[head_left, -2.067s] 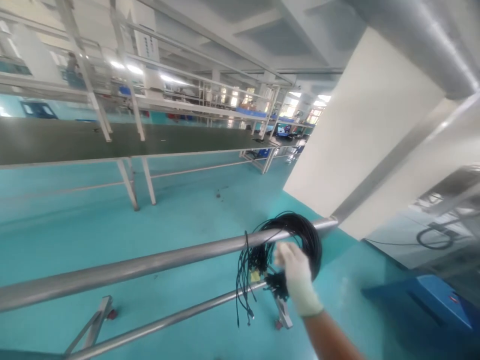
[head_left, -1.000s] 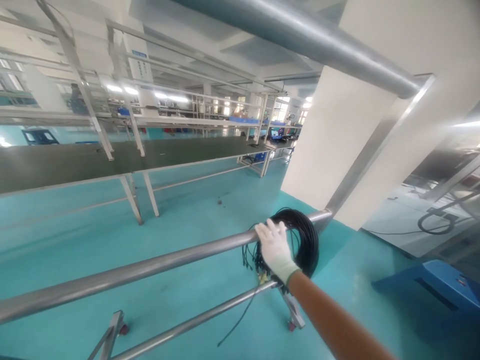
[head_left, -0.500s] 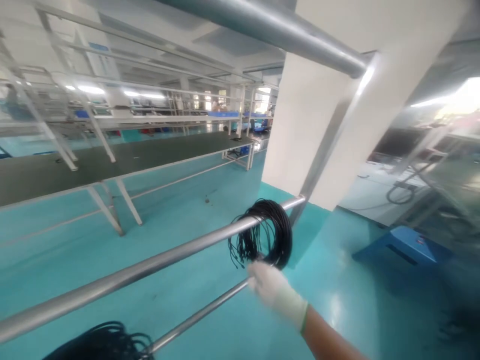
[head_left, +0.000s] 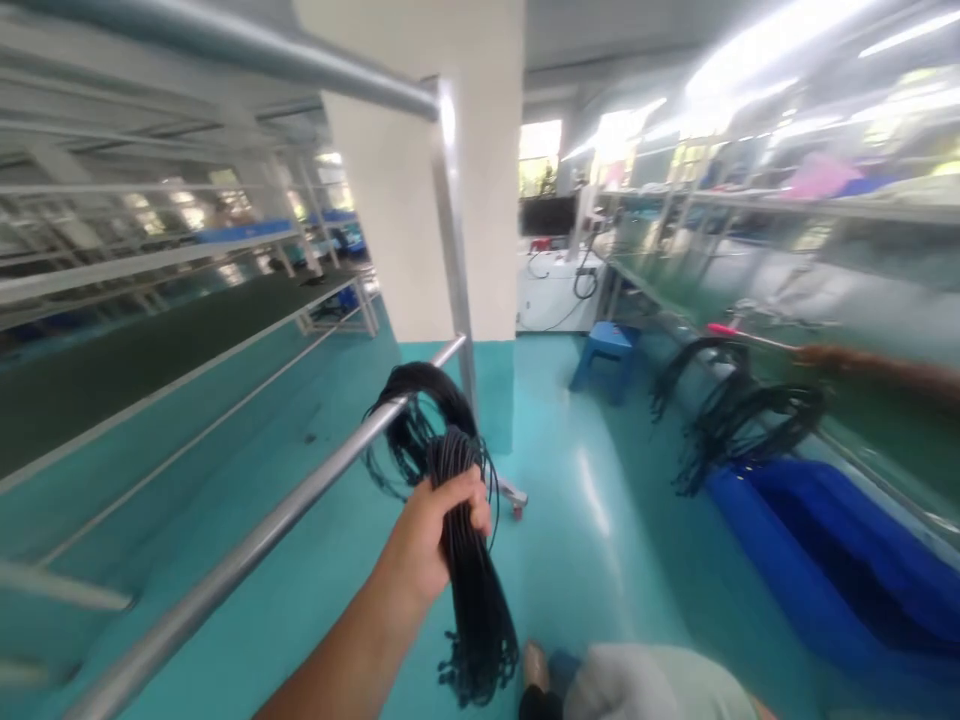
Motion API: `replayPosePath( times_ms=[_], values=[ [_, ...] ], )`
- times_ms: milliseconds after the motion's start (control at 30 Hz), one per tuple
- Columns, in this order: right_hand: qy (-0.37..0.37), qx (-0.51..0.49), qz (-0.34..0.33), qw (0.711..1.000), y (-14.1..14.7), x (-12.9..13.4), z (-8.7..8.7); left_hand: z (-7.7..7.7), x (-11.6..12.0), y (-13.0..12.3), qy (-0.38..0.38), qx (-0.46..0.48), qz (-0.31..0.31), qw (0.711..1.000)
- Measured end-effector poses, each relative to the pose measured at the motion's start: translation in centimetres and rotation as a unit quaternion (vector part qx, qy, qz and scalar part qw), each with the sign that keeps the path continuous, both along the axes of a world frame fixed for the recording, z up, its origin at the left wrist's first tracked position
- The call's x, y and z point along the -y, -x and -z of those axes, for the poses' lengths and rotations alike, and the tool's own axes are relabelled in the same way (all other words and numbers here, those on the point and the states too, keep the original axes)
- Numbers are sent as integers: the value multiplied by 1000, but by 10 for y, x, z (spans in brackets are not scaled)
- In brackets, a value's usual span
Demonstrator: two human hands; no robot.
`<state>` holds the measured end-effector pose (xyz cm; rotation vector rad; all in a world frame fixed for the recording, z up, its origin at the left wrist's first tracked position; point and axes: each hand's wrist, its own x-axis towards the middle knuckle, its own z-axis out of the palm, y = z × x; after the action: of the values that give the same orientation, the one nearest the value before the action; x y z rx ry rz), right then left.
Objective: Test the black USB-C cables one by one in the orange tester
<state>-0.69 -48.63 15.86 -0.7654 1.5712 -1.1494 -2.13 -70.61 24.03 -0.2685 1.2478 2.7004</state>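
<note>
My bare left hand [head_left: 442, 525] is closed round a bundle of thin black cables [head_left: 480, 610], and the loose ends with small connectors hang down below it. Just behind the bundle, a coil of black cables [head_left: 431, 385] hangs over the metal rail [head_left: 315, 480] close to the upright post. Low in the view is my right hand [head_left: 645, 685] in a pale glove, blurred and cut off by the bottom edge. Its fingers cannot be made out, and it is apart from the cables.
A blue bin [head_left: 795, 570] stands on the floor at right. More black cables [head_left: 750, 410] hang from the bench edge above it. Farther off is a blue stool [head_left: 607, 350], beside a white pillar [head_left: 487, 220]. A long dark-topped table [head_left: 150, 350] runs along the left.
The view has swung right. My right hand has left the coil on the rail and dropped low. My left hand with its cable bundle has come into view beside the coil.
</note>
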Motion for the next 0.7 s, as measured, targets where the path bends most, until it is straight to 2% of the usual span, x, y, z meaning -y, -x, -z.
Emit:
replayPosePath(
  times_ms=[33, 100, 167, 233, 300, 367, 467, 533, 600, 633, 700],
  values=[
    [41, 12, 56, 998, -9, -7, 2, -8, -13, 15, -16, -17, 5, 1000],
    [134, 73, 165, 975, -23, -13, 13, -24, -39, 40, -57, -51, 16, 997],
    [231, 152, 250, 928, -23, -13, 29, -39, -64, 61, -105, -80, 30, 991],
    [306, 176, 328, 876, -6, -16, 43, -51, -89, 79, -149, -102, 46, 982],
    [426, 180, 439, 770, 25, -28, 52, -58, -109, 95, -184, -116, 61, 974],
    [505, 152, 527, 667, 64, -50, 55, -56, -124, 110, -204, -115, 76, 969],
    [547, 118, 602, 570, 124, -96, 48, -35, -134, 138, -205, -86, 103, 970],
    [572, 116, 637, 504, 157, -127, 33, -8, -136, 161, -209, -13, 120, 971],
    [598, 108, 662, 439, 184, -151, 10, 24, -139, 188, -225, 59, 128, 964],
    [606, 93, 666, 425, 195, -160, -5, 41, -143, 201, -218, 95, 134, 962],
    [599, 37, 674, 430, 213, -171, -38, 72, -156, 227, -184, 122, 160, 962]
  ],
)
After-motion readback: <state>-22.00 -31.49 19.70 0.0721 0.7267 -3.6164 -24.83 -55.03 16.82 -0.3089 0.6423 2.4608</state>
